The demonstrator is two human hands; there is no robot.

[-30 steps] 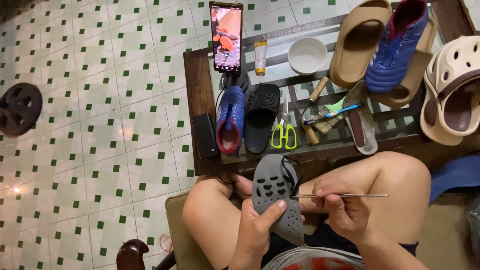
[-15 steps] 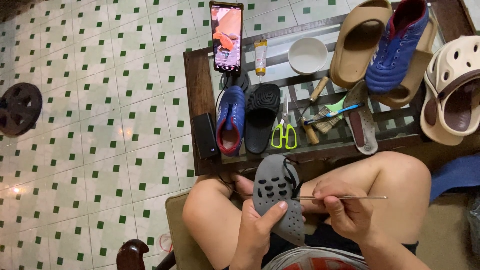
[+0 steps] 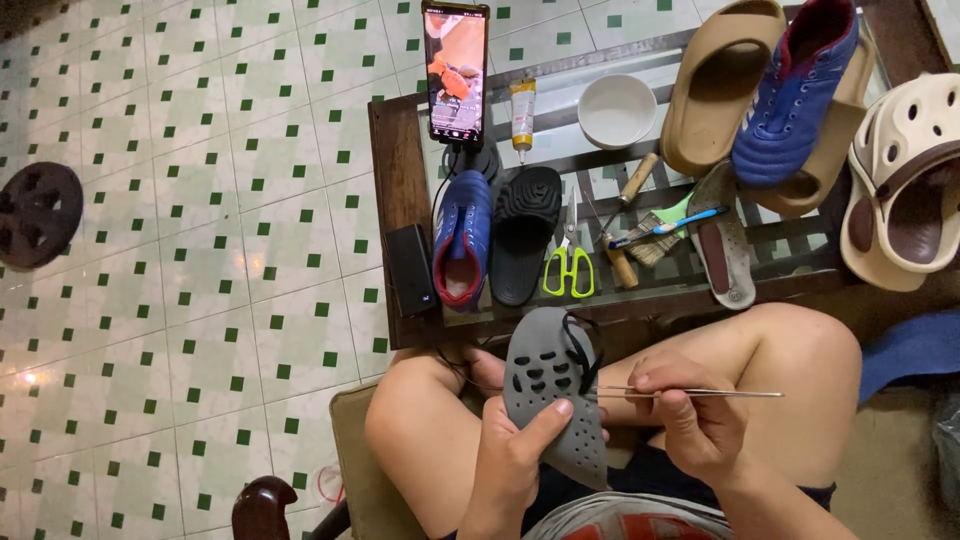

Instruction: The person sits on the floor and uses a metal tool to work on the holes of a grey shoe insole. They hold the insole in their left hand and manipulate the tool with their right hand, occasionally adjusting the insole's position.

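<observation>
Head view, listed by size: glass-topped worktop (image 3: 400,150) carrying tan slides, blue boots, black slide, propped phone, glue tube and green scissors (image 3: 568,268). Grey perforated clog (image 3: 555,395) over the lap between the knees, left hand (image 3: 515,455) fingers clamped round it. Right hand (image 3: 690,415) fingers pinched together on thin metal needle (image 3: 700,392), tip at the clog.
</observation>
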